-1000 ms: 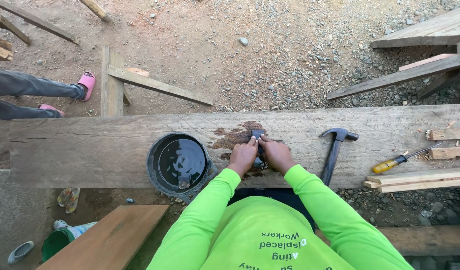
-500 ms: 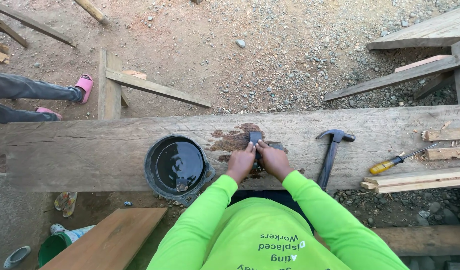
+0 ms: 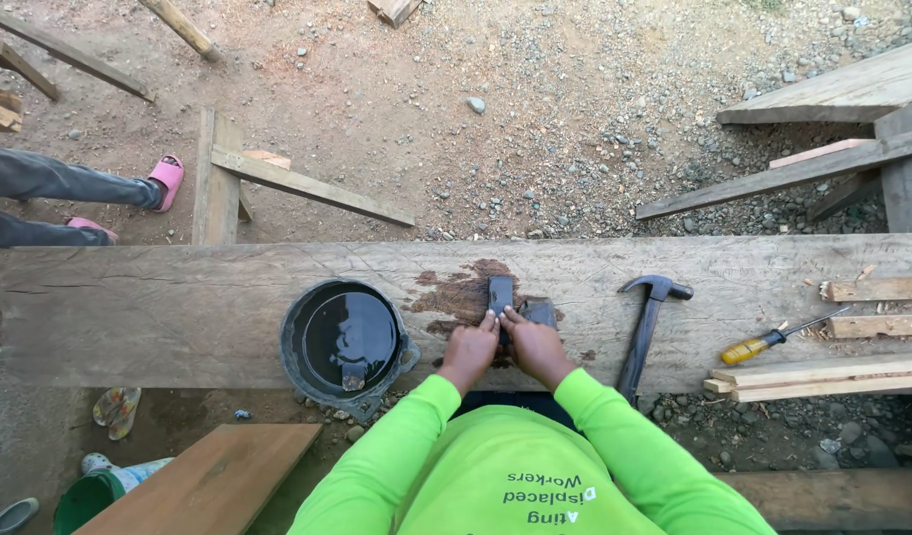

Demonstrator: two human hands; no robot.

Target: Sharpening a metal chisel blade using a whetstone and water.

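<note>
My left hand [image 3: 469, 349] and my right hand [image 3: 536, 346] meet over a wet, dark patch on a long weathered plank [image 3: 179, 307]. The fingertips of both hands press down on a small dark flat piece [image 3: 500, 293] lying on the wet wood. A dark grey block [image 3: 541, 313] lies just right of it, partly under my right hand. Both sleeves are bright green. A round black basin of dark water [image 3: 345, 342] sits on the plank to the left of my left hand.
A claw hammer [image 3: 647, 322] lies on the plank right of my hands. Farther right are a yellow-handled screwdriver [image 3: 768, 344] and several wood strips [image 3: 822, 374]. Another person's legs in pink sandals [image 3: 164, 180] stand at the far left. Loose boards lie on the gravel.
My hands have drawn slightly closer together and slid the dark piece a little toward me. The view has tilted a bit, so the plank sits lower in the picture.
</note>
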